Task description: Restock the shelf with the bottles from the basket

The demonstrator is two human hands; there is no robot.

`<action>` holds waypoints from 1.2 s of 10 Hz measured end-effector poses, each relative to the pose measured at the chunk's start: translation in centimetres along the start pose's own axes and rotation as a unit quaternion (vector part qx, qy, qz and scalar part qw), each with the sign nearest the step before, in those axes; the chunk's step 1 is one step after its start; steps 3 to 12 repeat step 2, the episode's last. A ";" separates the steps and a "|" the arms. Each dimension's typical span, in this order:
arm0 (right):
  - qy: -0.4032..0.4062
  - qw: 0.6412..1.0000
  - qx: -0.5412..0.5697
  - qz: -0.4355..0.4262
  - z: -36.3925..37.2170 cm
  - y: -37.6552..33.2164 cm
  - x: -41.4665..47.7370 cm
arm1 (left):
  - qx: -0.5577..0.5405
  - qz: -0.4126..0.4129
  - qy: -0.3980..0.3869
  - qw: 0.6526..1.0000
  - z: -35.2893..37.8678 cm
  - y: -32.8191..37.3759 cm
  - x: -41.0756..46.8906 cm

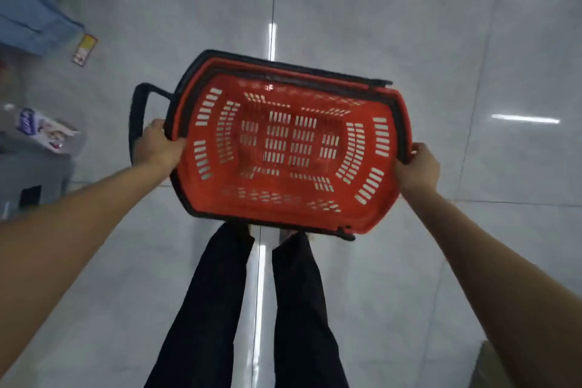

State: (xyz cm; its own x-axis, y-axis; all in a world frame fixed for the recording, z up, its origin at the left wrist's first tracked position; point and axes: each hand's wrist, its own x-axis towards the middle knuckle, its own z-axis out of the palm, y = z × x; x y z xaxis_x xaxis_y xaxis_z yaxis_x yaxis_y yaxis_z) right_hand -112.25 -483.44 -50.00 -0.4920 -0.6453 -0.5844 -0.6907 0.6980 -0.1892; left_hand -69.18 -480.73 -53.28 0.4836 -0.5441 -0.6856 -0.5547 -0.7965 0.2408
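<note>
A red plastic basket [220, 198] with slotted walls and black handles hangs above the grey floor, in front of my legs. Nothing lies inside it; only its slotted bottom shows. My left hand [159, 145] grips the basket's left rim, beside the black pull handle [136, 116]. My right hand [417, 168] grips the right rim. No bottles are in the basket.
Glossy grey floor tiles [409, 41] spread all around. At the left edge stand blurred shelf goods: a blue pack [31, 19], a yellow-red price tag [84, 49] and a white-purple package [44, 129]. My dark trouser legs [220, 309] are below the basket.
</note>
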 end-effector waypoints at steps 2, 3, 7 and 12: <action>-0.044 0.999 -0.005 0.025 1.0 -0.3 0.2 | -0.022 0.029 0.000 0.999 -0.4 1.9 -1.9; -0.044 0.999 -0.005 0.025 1.0 -0.3 0.2 | -0.022 0.029 0.000 0.999 -0.4 1.9 -1.9; -0.044 0.999 -0.005 0.025 1.0 -0.3 0.2 | -0.022 0.029 0.000 0.999 -0.4 1.9 -1.9; -0.044 0.999 -0.005 0.025 1.0 -0.3 0.2 | -0.022 0.029 0.000 0.999 -0.4 1.9 -1.9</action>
